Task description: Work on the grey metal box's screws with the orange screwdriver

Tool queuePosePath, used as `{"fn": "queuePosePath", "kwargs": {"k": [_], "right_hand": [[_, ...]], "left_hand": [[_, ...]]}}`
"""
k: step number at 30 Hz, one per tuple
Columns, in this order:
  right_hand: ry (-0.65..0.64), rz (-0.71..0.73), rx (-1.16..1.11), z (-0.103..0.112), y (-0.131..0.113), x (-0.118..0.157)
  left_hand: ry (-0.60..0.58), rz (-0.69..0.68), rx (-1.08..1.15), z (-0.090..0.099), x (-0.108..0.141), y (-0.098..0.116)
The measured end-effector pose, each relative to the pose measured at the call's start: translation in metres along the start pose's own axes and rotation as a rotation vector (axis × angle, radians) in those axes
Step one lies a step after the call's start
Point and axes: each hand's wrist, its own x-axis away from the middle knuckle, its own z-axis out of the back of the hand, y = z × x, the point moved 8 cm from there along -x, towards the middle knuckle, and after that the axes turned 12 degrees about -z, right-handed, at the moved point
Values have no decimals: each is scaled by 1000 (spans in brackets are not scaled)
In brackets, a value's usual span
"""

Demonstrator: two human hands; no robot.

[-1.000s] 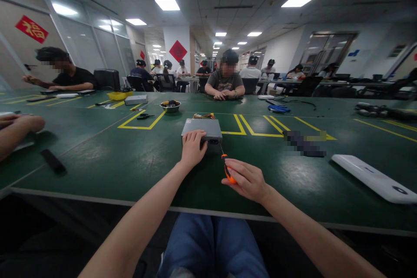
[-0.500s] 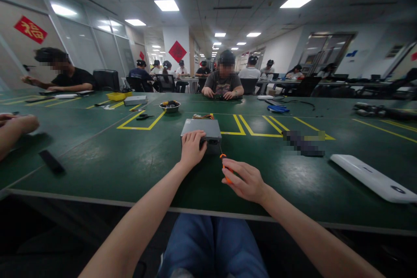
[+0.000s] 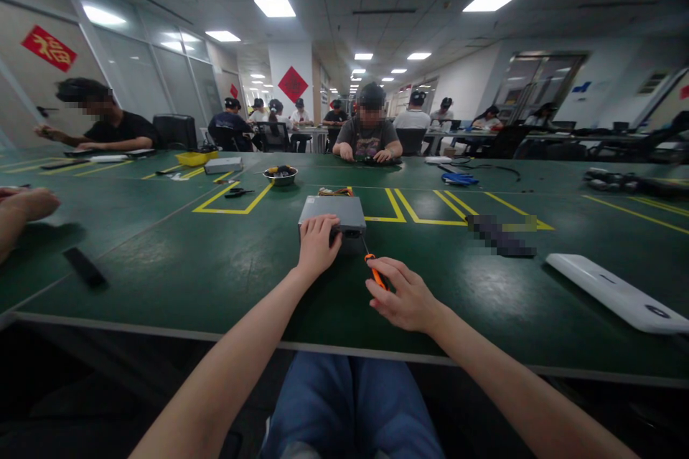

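Note:
A grey metal box [image 3: 329, 213], likely a power supply unit, lies on the green workbench [image 3: 161, 265] just in front of me. My left hand [image 3: 319, 246] grips its near end, with the fingers curled over the edge. My right hand [image 3: 403, 295] sits a little to the right of the box and holds an orange-handled screwdriver [image 3: 377, 272] in its fingertips. The thin shaft points up and left toward the box's near end, close to a dark opening there. Coloured wires [image 3: 334, 191] show behind the box.
A metal bowl of small parts [image 3: 280, 176], a pair of pliers [image 3: 235, 193] and a yellow tray [image 3: 192, 158] lie further left. To the right are a long white board [image 3: 613, 292] and blue-handled cutters [image 3: 459, 178]. A co-worker's hand [image 3: 26, 204] enters at the left edge.
The screwdriver has turned in my right fingers, its handle now more upright and less hidden. My right hand has shifted slightly toward the box. My left hand and the box have not moved.

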Motion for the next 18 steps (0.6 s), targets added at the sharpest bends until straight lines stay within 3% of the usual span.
{"fn": "queuePosePath", "kwargs": {"k": [4,10,14,18], "right_hand": [[-51,-51,-54,-7,4,1],[48,-20,-2,-2,5,1],[107,-78,100,2,10,1],[84,-88,141,2,8,-1]], "left_hand": [[8,-8,-3,-1,0,-1],[7,-10,-12,-2,0,-1],[21,-9,-7,-1,1,-1],[23,-13,-8,-1,0,-1]]}}
